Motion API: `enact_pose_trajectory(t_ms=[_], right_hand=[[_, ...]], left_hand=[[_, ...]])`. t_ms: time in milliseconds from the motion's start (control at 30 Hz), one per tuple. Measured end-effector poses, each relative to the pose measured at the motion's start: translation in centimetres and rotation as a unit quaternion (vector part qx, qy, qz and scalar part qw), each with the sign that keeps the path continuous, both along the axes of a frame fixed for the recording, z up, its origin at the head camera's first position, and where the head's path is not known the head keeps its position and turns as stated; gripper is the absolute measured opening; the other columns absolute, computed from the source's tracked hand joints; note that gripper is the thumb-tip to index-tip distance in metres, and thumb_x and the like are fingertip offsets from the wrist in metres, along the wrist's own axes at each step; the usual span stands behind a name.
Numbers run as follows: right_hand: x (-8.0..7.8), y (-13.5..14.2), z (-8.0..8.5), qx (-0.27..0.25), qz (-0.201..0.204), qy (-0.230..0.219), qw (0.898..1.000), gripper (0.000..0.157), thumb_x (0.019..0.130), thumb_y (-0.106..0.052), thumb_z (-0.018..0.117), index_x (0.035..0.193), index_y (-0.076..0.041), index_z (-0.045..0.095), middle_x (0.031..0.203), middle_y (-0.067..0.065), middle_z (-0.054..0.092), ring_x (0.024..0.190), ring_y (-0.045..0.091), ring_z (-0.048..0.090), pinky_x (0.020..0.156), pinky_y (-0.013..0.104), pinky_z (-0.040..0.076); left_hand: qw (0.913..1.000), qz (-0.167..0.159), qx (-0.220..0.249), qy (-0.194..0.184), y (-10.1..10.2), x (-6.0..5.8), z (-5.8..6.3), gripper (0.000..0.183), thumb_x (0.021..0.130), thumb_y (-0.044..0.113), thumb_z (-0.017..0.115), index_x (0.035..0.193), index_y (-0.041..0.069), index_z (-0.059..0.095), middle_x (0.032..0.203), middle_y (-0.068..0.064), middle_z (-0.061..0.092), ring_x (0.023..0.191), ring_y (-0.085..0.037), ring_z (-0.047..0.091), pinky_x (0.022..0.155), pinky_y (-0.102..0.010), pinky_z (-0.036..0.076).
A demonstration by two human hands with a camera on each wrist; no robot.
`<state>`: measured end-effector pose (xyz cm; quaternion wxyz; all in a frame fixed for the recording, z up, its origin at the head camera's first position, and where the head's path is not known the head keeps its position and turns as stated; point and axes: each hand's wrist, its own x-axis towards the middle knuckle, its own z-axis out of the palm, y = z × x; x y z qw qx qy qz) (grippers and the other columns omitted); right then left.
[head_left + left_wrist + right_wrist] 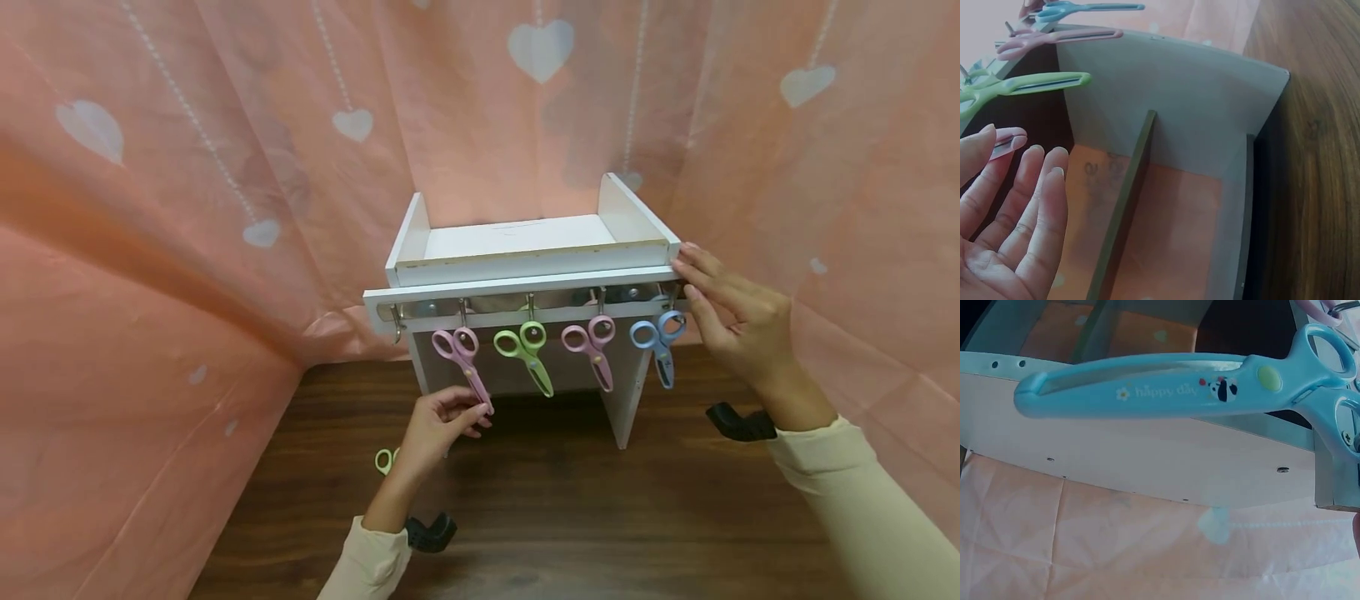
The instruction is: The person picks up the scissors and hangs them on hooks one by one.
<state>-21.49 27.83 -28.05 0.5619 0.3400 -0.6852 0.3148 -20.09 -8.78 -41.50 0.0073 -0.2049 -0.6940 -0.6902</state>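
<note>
My left hand pinches the blade tip of the leftmost pink scissors between thumb and forefinger; the other fingers stand loosely apart. Those scissors hang by a handle loop on a hook of the metal hook strip. To their right hang green scissors, a second pair of pink scissors and blue scissors. My right hand rests on the right end of the white shelf, fingertips at its corner. Close up in the right wrist view, the blue scissors show a panda print.
Another pair of green scissors lies on the wooden floor, partly behind my left forearm. The strip's leftmost hook carries nothing. A pink curtain with hearts surrounds the shelf. Below the strip stand side panels.
</note>
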Motion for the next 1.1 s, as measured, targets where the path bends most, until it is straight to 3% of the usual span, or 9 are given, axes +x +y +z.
enact_pose_trajectory(t_ms=[233, 467, 667, 800, 900, 1100], right_hand=[[0.3, -0.2, -0.2, -0.009, 0.012, -0.003, 1.0, 0.032, 0.098, -0.022, 0.064, 0.106, 0.006, 0.077, 0.111, 0.026, 0.071, 0.116, 0.025, 0.068, 0.101, 0.017, 0.049], [0.3, -0.2, -0.3, -0.012, 0.014, -0.003, 1.0, 0.032, 0.098, -0.022, 0.065, 0.106, 0.006, 0.077, 0.111, 0.027, 0.071, 0.116, 0.024, 0.068, 0.098, 0.013, 0.049], [-0.6, 0.5, -0.8, -0.011, 0.014, -0.003, 1.0, 0.026, 0.097, -0.018, 0.067, 0.108, 0.004, 0.077, 0.113, 0.023, 0.072, 0.114, 0.027, 0.069, 0.094, 0.009, 0.048], [-0.9, 0.8, -1.1, -0.01, 0.014, -0.003, 1.0, 0.026, 0.096, -0.018, 0.067, 0.108, 0.002, 0.078, 0.113, 0.022, 0.072, 0.114, 0.026, 0.069, 0.097, 0.013, 0.049], [-0.2, 0.3, -0.6, -0.013, 0.015, -0.003, 1.0, 0.028, 0.097, -0.02, 0.067, 0.106, 0.004, 0.078, 0.111, 0.024, 0.072, 0.114, 0.024, 0.069, 0.094, 0.01, 0.049], [0.3, -0.3, 0.2, -0.013, 0.014, -0.002, 1.0, 0.028, 0.098, -0.019, 0.066, 0.105, 0.005, 0.077, 0.11, 0.025, 0.072, 0.114, 0.023, 0.069, 0.082, 0.004, 0.045]], left_hand=[[0.9996, 0.009, -0.025, 0.006, -0.1, 0.1, -0.7, 0.019, 0.096, 0.009, 0.071, 0.11, -0.005, 0.071, 0.097, -0.019, 0.073, 0.082, -0.025, 0.075, 0.067, -0.032, 0.063], [0.9995, 0.011, -0.029, 0.001, -0.3, 0.1, -1.2, 0.02, 0.097, 0.009, 0.07, 0.113, -0.003, 0.07, 0.104, -0.028, 0.07, 0.083, -0.022, 0.074, 0.066, -0.031, 0.063], [0.9995, 0.014, -0.029, 0.006, -0.4, 0.1, -1.4, 0.021, 0.097, 0.011, 0.071, 0.115, -0.001, 0.071, 0.105, -0.021, 0.072, 0.083, -0.022, 0.074, 0.066, -0.032, 0.062], [0.9993, 0.021, -0.029, 0.007, -0.6, 0.1, -1.5, 0.022, 0.096, 0.01, 0.071, 0.115, -0.001, 0.071, 0.104, -0.02, 0.072, 0.083, -0.023, 0.074, 0.066, -0.032, 0.062], [0.9987, 0.037, -0.035, 0.005, -1.1, 0.3, -1.7, 0.021, 0.096, 0.012, 0.072, 0.114, 0.001, 0.072, 0.101, -0.019, 0.073, 0.083, -0.025, 0.074, 0.066, -0.034, 0.063], [0.9948, 0.078, -0.064, 0.011, -2.1, 1.2, -1.8, 0.018, 0.095, 0.018, 0.074, 0.109, 0.007, 0.075, 0.095, -0.021, 0.073, 0.079, -0.029, 0.073, 0.061, -0.027, 0.06]])
